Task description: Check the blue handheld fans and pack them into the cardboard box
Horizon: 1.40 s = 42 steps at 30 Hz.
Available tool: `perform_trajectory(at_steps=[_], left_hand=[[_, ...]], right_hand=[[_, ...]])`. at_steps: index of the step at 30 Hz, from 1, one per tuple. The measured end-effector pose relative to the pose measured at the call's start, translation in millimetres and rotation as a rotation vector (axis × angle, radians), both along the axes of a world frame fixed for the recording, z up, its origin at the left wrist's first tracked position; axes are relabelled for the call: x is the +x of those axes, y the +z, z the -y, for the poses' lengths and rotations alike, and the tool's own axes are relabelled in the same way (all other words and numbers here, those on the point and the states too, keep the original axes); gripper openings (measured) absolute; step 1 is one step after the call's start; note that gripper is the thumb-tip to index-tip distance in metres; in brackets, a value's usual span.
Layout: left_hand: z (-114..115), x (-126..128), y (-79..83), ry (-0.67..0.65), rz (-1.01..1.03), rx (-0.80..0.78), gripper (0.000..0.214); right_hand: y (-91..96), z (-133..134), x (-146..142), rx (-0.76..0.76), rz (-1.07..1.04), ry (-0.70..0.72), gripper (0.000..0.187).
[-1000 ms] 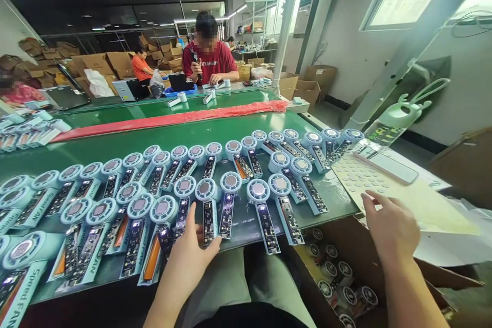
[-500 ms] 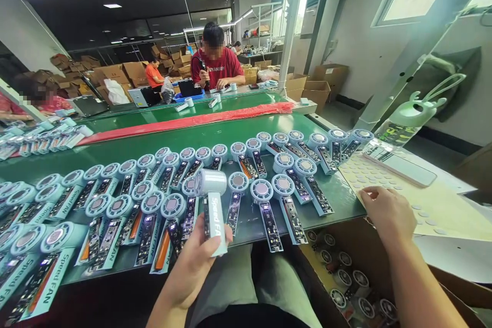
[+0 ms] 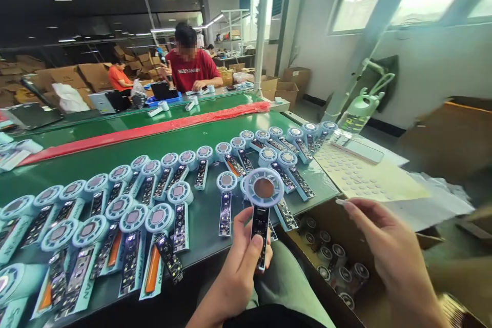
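My left hand (image 3: 238, 271) grips the handle of a pale blue hand-held fan body (image 3: 263, 200), held upright over the table's near edge with its open circuit-board side and round head facing me. Several more unfinished fan bodies (image 3: 126, 205) lie in rows on the green table (image 3: 115, 151). My right hand (image 3: 388, 251) hovers over a cardboard box (image 3: 307, 212) of round fan parts (image 3: 334, 261), fingers loosely curled; its index fingertip points left, and whether a small sticker sits on it I cannot make out.
A yellow sheet of round stickers (image 3: 357, 177) lies at the table's right end, with a phone (image 3: 357, 151) and a green bottle (image 3: 359, 110) behind it. A red strip (image 3: 146, 128) runs along the table. A person in a red shirt (image 3: 190, 66) works at the far side.
My left hand lifted one fan body from the front row, turned it board-side towards me and moved it right. My right hand came off the sticker sheet to above the box.
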<state>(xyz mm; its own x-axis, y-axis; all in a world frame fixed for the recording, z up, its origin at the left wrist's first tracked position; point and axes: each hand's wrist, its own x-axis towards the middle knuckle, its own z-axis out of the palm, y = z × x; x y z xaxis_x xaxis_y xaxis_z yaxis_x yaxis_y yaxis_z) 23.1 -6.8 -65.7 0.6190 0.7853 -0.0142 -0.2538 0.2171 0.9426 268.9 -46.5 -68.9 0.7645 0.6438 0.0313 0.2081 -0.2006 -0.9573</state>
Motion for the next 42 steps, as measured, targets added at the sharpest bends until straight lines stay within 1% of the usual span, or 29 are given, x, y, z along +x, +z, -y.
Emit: perform_trajectory(at_steps=[3,7,10,12,16,19,22,26,29,30,32,34,35,37,38,40,41,42], left_hand=[[1.7,9.2,-7.5,-0.134,-0.007,-0.027,0.043],[6.5,24.9,-17.1,-0.22,-0.011,-0.022,0.039],[12.5,36.9,-21.7,-0.317,-0.068,-0.019,0.043],[17.4,43.4,-23.7,-0.373,-0.089,-0.013,0.046],[29.4,52.3,-25.3,-0.484,-0.132,0.012,0.051],[40.0,57.0,-24.9,-0.513,-0.146,0.058,0.051],[51.1,61.1,-26.4,-0.523,-0.146,0.08,0.05],[60.9,67.2,-32.2,-0.54,-0.17,0.167,0.049],[63.8,75.0,-36.9,-0.606,-0.208,0.238,0.046],[65.0,78.8,-38.9,-0.639,-0.227,0.234,0.045],[70.0,88.9,-45.1,-0.694,-0.263,0.21,0.043],[79.5,102.2,-55.2,-0.722,-0.31,0.213,0.044],[85.8,109.9,-61.4,-0.741,-0.341,0.247,0.045],[100.1,127.0,-74.8,-0.785,-0.408,0.367,0.051],[107.1,136.4,-81.3,-0.822,-0.453,0.449,0.053],[118.7,157.1,-92.7,-0.929,-0.532,0.612,0.05],[122.8,168.3,-97.4,-0.992,-0.559,0.674,0.046],[125.6,179.9,-101.8,-1.064,-0.574,0.722,0.043]], right_hand=[[-2.6,22.3,-28.9,0.133,-0.136,0.055,0.033],[1.1,45.9,-66.7,0.215,-0.225,0.078,0.024],[3.2,59.0,-89.3,0.274,-0.267,0.066,0.02],[2.5,65.6,-99.9,0.315,-0.342,0.021,0.02],[-2.3,75.3,-112.0,0.412,-0.505,-0.125,0.022],[-7.2,82.3,-116.2,0.447,-0.519,-0.245,0.024],[-11.9,89.7,-119.0,0.44,-0.47,-0.327,0.024],[-17.9,98.3,-116.6,0.435,-0.404,-0.389,0.024],[-26.3,106.8,-106.1,0.46,-0.479,-0.405,0.035],[-30.8,110.8,-101.6,0.464,-0.52,-0.38,0.037],[-43.3,121.4,-92.4,0.452,-0.574,-0.333,0.035],[-60.1,135.9,-83.7,0.397,-0.559,-0.355,0.033],[-69.8,144.9,-79.1,0.351,-0.532,-0.382,0.034],[-89.7,167.9,-67.7,0.249,-0.445,-0.481,0.037],[-99.0,182.3,-60.2,0.207,-0.371,-0.555,0.038],[-114.7,217.0,-41.1,0.132,-0.114,-0.706,0.039],[-120.5,236.5,-30.2,0.081,0.054,-0.739,0.041],[-125.2,256.6,-19.2,0.004,0.221,-0.699,0.044]])
